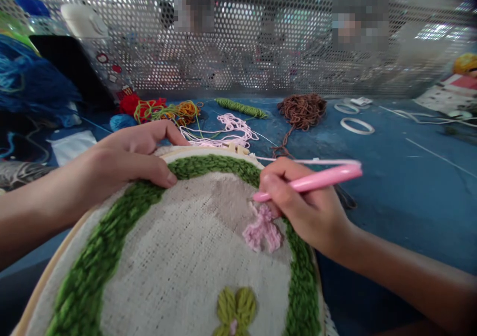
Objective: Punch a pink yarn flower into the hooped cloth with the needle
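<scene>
A round embroidery hoop (44,289) with cream cloth (179,246) fills the lower middle, tilted toward me. A thick green yarn border (106,249) runs around the cloth. My left hand (137,152) grips the hoop's upper left rim, thumb on the green stitching and fingers behind. Between the fingers of my right hand (301,202) is a pink punch needle (324,178), its tip at the cloth beside a pink yarn flower (263,229). Pale pink yarn runs from the tool's back end leftward past the hoop. Lower down sits an olive-green yarn flower (236,306).
Behind the hoop on the blue table (410,192) lie loose pink yarn (234,127), a green yarn bundle (240,108), brown yarn (301,110) and white rings (357,126). Blue yarn (30,77) and a bottle (84,23) stand left. A perforated metal screen (238,52) closes the back, people beyond it.
</scene>
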`<action>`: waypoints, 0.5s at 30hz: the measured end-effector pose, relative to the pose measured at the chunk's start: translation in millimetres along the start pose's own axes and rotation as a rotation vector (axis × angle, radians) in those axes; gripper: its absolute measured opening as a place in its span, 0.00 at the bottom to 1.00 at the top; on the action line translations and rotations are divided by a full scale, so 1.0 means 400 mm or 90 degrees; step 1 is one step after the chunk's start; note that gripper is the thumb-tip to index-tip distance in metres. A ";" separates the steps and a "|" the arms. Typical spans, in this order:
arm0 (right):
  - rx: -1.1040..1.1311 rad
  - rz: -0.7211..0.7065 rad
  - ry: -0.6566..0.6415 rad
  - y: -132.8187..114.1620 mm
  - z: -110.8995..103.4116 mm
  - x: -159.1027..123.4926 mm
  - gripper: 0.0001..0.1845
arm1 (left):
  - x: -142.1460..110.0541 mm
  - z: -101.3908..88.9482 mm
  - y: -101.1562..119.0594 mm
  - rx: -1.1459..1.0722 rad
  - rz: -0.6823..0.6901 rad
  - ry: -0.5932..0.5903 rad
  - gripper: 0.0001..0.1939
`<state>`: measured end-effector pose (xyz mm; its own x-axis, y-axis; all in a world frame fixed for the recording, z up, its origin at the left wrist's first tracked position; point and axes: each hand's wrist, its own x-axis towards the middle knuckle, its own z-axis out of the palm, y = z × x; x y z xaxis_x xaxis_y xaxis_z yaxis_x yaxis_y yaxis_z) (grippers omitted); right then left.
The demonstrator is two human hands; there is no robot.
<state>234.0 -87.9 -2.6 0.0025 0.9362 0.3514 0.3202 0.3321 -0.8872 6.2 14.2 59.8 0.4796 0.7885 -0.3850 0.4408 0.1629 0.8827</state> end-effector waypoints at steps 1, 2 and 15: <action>0.035 0.017 0.034 0.003 -0.002 0.004 0.12 | 0.002 -0.002 -0.002 -0.005 -0.003 -0.014 0.19; 0.078 0.040 0.075 0.007 -0.005 0.010 0.15 | 0.002 0.000 -0.002 -0.005 -0.002 -0.015 0.19; -0.170 -0.101 -0.112 -0.005 0.011 0.000 0.04 | 0.013 -0.015 -0.020 -0.010 0.047 -0.042 0.21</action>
<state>229.3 -88.2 -2.2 -0.2223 0.8885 0.4014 0.5395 0.4550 -0.7085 0.8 20.7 52.4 0.5600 0.7578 -0.3348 0.3900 0.1155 0.9136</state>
